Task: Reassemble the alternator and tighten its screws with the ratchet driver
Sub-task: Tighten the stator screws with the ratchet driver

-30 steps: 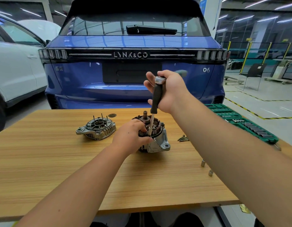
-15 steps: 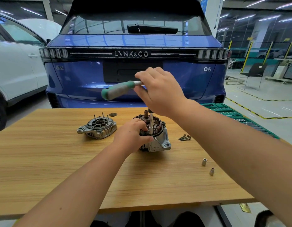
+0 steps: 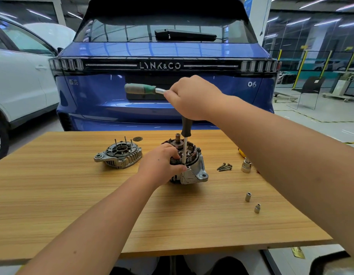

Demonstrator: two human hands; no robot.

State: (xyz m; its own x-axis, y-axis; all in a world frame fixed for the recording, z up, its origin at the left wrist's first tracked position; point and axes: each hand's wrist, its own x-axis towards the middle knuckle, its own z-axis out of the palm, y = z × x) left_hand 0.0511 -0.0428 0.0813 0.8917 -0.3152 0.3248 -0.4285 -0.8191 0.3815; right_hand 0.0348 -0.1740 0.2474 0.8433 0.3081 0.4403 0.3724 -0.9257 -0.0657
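Note:
The alternator body (image 3: 194,171) stands on the wooden table (image 3: 92,205) with its rotor shaft pointing up. My left hand (image 3: 162,163) grips its left side. My right hand (image 3: 190,98) grips the head of the ratchet driver (image 3: 142,89), whose green and grey handle points left. From that hand a black extension and a silver shaft (image 3: 184,151) run straight down into the housing's near edge. The separate rear cover (image 3: 118,153) with upright studs lies to the left.
Several dark screws (image 3: 224,167) lie right of the alternator, a large socket (image 3: 246,165) beyond them. Two small sockets (image 3: 247,196) (image 3: 257,208) stand nearer the front right. A small round cap (image 3: 137,139) lies behind the cover. A blue car (image 3: 164,76) stands behind the table.
My right hand has swung the ratchet handle round from behind the hand to pointing left and level. The shaft stays in the alternator, and my left hand keeps its hold.

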